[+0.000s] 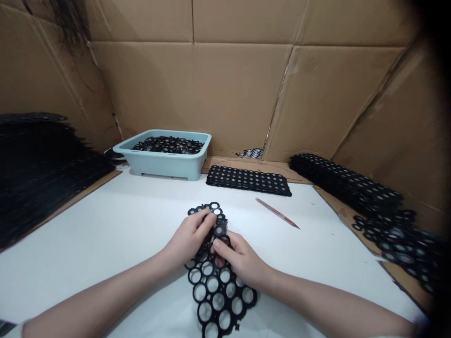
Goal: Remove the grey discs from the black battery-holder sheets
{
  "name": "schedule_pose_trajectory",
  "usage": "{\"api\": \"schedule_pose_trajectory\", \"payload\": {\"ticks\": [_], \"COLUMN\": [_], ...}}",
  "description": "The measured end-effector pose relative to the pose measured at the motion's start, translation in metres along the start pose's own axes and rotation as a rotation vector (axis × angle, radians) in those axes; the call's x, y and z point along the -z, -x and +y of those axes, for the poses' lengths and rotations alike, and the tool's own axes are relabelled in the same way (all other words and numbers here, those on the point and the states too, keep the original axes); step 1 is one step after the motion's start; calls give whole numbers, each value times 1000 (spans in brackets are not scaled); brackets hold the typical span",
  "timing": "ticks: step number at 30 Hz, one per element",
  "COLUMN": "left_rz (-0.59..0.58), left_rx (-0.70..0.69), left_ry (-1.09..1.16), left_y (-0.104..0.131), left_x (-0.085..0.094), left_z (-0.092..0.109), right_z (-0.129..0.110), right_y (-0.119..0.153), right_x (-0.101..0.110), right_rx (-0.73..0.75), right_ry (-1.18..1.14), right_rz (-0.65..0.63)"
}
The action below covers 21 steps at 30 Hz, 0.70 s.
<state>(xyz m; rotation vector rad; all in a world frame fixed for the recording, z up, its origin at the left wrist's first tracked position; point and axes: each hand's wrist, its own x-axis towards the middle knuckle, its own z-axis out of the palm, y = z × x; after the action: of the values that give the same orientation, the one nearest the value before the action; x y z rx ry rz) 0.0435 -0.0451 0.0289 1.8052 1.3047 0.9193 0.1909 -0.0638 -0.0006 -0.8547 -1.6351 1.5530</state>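
Observation:
A black sheet of joined rings [218,300] hangs between my two hands and runs down toward the bottom of the view. My left hand [193,232] pinches its upper part, thumb and forefinger pressed together. Just below and to the right, my right hand [243,258] grips the same sheet, the thumb on top and the other fingers partly hidden behind the rings. A small dark disc [220,229] shows between the hands; whether it is loose or joined to the sheet I cannot tell.
A light blue basin [165,164] full of black rings stands at the back. Stacked ring sheets [248,180] lie right of it, near a red and clear pointed tool [277,213]. More stacks [345,183] and loose ring pieces [398,244] are at right; a tall black pile [45,173] is at left.

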Motion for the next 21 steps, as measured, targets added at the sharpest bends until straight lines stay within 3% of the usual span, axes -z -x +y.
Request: {"api": "schedule_pose_trajectory", "payload": {"ticks": [4, 6, 8, 11, 13, 18, 21], "left_rz": [144, 279, 347, 292, 210, 11, -2], "left_rx": [160, 118, 11, -146, -187, -173, -133], "left_ry": [266, 263, 81, -225, -313, -404, -407], "left_y": [-12, -13, -9, 3, 9, 12, 11], "left_x": [21, 27, 25, 13, 5, -4, -5], "left_z": [-4, -2, 2, 7, 8, 5, 5], "right_z": [3, 4, 4, 5, 4, 1, 3], "right_y": [-1, -1, -1, 0, 0, -1, -1], "right_x": [-1, -3, -4, -5, -5, -1, 0], "right_rx": [-52, -89, -114, -110, -54, 92, 84], "right_ry": [-14, 7, -15, -93, -106, 55, 147], "right_rz": [33, 13, -14, -9, 15, -9, 2]}}
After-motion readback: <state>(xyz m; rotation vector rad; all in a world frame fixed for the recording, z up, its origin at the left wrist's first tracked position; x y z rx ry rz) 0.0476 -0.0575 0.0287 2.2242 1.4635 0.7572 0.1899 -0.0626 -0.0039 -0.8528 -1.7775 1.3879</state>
